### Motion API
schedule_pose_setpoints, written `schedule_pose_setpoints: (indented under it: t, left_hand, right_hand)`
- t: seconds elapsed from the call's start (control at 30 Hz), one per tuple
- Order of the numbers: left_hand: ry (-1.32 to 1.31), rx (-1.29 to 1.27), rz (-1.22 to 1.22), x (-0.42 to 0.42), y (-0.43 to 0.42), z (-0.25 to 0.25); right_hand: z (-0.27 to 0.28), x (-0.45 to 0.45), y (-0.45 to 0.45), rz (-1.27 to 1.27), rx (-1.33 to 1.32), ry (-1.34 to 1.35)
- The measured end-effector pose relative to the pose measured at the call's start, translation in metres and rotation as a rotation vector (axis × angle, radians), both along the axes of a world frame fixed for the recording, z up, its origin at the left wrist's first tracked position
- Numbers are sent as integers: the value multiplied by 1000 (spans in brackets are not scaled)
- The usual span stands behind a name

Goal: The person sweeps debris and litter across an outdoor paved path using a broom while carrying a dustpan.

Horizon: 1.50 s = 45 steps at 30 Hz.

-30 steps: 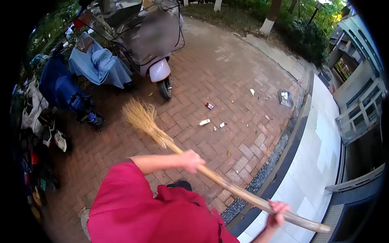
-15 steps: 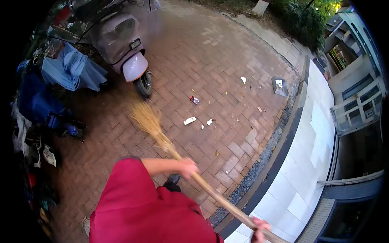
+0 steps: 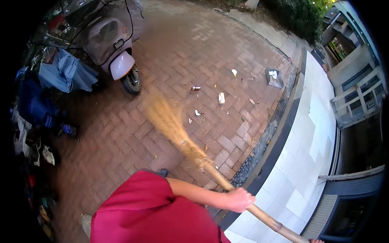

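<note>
My left hand point(image 3: 240, 199) is closed around the lower wooden handle of a straw broom point(image 3: 221, 177), its arm reaching across from a red sleeve. At the bottom right edge, my right hand point(image 3: 316, 241) shows only its fingers, wrapped on the upper handle. The broom's bristles point(image 3: 164, 117) are blurred and angled up to the left, over or against the brick paving. Beyond them lie a white carton point(image 3: 221, 98), a small dark-and-white packet point(image 3: 195, 88) and white scraps point(image 3: 197, 113). Further off, a grey dustpan point(image 3: 276, 84) holds white litter.
A pale scooter point(image 3: 122, 67) stands at the upper left, beside a blue-grey covered object point(image 3: 68, 72). Dark blue items and shoes point(image 3: 48, 155) line the left edge. Along the right runs a pale tiled ledge point(image 3: 279, 174) with a dark border and gravel strip. Bushes grow behind.
The broom and both hands have swung to the right. The white carton has moved right and away and turned more upright in view. The packet has turned. The view has shifted slightly.
</note>
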<state>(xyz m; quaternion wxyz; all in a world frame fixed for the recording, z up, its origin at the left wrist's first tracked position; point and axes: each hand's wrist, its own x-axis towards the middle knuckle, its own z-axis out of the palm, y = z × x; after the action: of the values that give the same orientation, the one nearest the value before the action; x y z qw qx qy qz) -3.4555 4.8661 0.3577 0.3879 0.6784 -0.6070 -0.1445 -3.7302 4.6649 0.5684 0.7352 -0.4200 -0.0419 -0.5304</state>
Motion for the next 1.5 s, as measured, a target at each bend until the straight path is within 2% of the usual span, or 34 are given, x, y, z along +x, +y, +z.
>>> schedule_pose_setpoints:
  t: [0.07, 0.13, 0.2, 0.23, 0.3, 0.4, 0.5, 0.57, 0.63, 0.77, 0.9, 1.0, 1.1, 1.17, 1.27, 1.3, 1.37, 1.4, 1.5]
  left_hand:
    - [31, 5, 61, -25, -14, -12]
    - [25, 86, 145, -42, -27, -27]
    - [20, 205, 229, -47, -42, -41]
    - [14, 262, 276, -49, -53, -49]
    - [49, 204, 293, -61, -84, -69]
    - [56, -33, 247, -80, -151, -74]
    - [43, -276, 151, -88, -245, -76]
    - [-71, -366, 137, -75, -291, -64]
    - [-102, -323, 95, -51, -331, -59]
    - [-227, -220, 112, 3, -381, -50]
    - [-278, -153, 97, 27, -384, -13]
    - [-297, -84, 104, 38, -370, -6]
    - [-300, 70, 119, 71, -355, -48]
    - [-272, 152, 107, 105, -346, -100]
    - [-187, 56, 65, 141, -384, -132]
    - [-171, -2, 53, 163, -404, -133]
    - [-181, -7, 6, 207, -456, -116]
    - [-189, -5, -14, 232, -485, -106]
    - [-225, -48, -14, 303, -567, -82]
  right_hand:
    - [-19, 1, -58, -13, 33, 63]
    - [-54, -1, -148, 286, -57, 189]
    - [-60, 55, -156, 187, 177, 215]
    - [-57, 80, -156, 141, 174, 284]
    - [-52, 108, -170, 132, 88, 372]
    - [-22, 69, -229, 246, 35, 330]
    - [16, 18, -260, 189, -122, 242]
    - [34, 4, -267, 144, -154, 199]
    - [38, 8, -260, 135, -161, 127]
    - [14, 12, -284, -68, -183, 152]
    - [16, 13, -319, 189, -182, -66]
    - [0, 23, -352, 55, -206, -5]
    - [-48, 74, -373, 189, 40, 32]
    - [-90, 129, -374, 65, 170, 214]
    - [-89, 197, -396, 16, 116, 354]
    - [-88, 210, -417, 37, 95, 312]
    - [-73, 238, -451, 52, 94, 246]
    - [-65, 255, -467, -18, 10, 269]
    - [-23, 313, -493, -93, 94, 226]
